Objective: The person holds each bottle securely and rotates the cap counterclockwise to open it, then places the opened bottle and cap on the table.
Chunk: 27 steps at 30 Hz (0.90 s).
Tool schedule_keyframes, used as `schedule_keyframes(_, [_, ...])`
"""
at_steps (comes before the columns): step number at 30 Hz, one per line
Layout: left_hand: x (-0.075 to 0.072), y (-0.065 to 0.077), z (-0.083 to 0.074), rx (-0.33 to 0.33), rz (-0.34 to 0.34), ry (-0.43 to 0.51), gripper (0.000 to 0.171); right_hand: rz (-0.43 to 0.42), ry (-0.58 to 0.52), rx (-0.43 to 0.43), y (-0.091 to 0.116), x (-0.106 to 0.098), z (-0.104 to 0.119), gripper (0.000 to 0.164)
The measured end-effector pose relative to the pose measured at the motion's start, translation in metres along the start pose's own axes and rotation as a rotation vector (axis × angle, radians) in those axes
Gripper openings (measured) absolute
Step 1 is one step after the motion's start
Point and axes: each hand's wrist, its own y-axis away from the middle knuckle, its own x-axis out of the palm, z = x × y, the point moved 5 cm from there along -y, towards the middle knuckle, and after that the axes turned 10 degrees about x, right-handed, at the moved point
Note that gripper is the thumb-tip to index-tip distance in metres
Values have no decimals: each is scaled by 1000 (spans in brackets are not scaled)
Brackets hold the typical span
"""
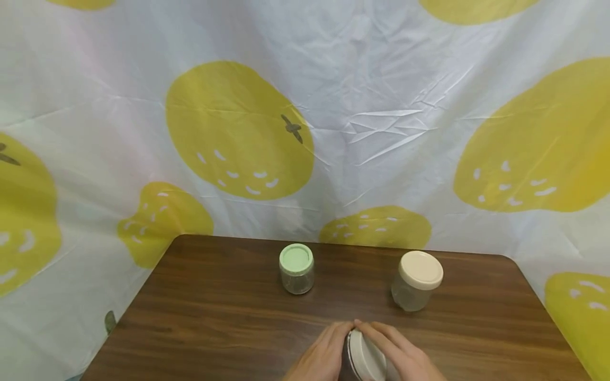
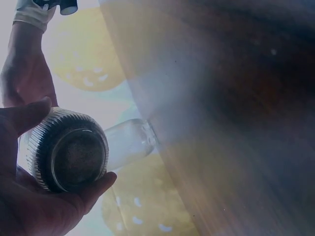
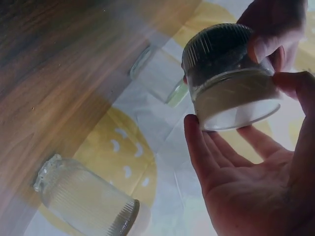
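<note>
Both hands are on a ribbed glass jar (image 3: pixel 219 56) with dark contents, tilted on its side low in the head view. My left hand (image 1: pixel 319 354) grips the glass body; its base (image 2: pixel 78 157) faces the left wrist camera, with thumb and fingers around it. On the jar's mouth sits an off-white lid (image 1: pixel 369 360). My right hand (image 1: pixel 405 352) holds that lid by its rim, thumb on one side and fingers on the other, as the right wrist view shows. The fingertips of both hands come together at the jar's far edge in the head view.
Farther back on the brown wooden table (image 1: pixel 214 307) stands a small glass jar with a pale green lid (image 1: pixel 296 259). To its right is another jar with a cream lid (image 1: pixel 421 269). A white curtain (image 1: pixel 362 174) with yellow fruit prints hangs behind the table.
</note>
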Motion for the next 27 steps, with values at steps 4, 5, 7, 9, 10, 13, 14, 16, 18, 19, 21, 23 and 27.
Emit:
schedule_keyframes(4, [0,1,2,-13,21,25,91,18,-53,-55,0,1,-1,94])
schedule_keyframes(5, [0,1,2,-12,21,21,91,26,-62,-52,0,1,-1,95])
schedule_keyframes(7, [-1,1,2,-3,14,8,92,38,-77,-28,0,1,-2,98])
schedule_keyframes(9, [-1,0,1,4,3,-6,91,47,-97,-11,0,0,-3,101])
schedule_keyframes(10, [-1,0,1,9,-3,-13,91,56,-102,3,1,-1,-4,103])
schedule_keyframes(13, [0,-2,0,23,-8,-9,90,57,-113,27,3,-1,-6,106])
schedule_keyframes(14, [0,-3,-1,29,-10,-8,90,57,-119,33,4,-1,-7,106])
schedule_keyframes(16, [1,-3,-2,46,-7,-2,90,52,-109,75,5,-1,-8,109])
schedule_keyframes(18, [2,-4,-2,54,-6,2,87,36,-61,161,5,-2,-8,110])
schedule_keyframes(19, [2,-4,-2,54,-5,3,87,30,-26,221,5,-3,-8,108])
schedule_keyframes(21, [3,-4,-2,47,-2,4,87,54,37,402,4,-5,-10,98])
schedule_keyframes(23, [3,-4,-1,30,5,9,86,107,116,609,3,-6,-14,83])
schedule_keyframes(27, [3,-4,0,6,28,20,87,272,211,940,5,-6,-24,69])
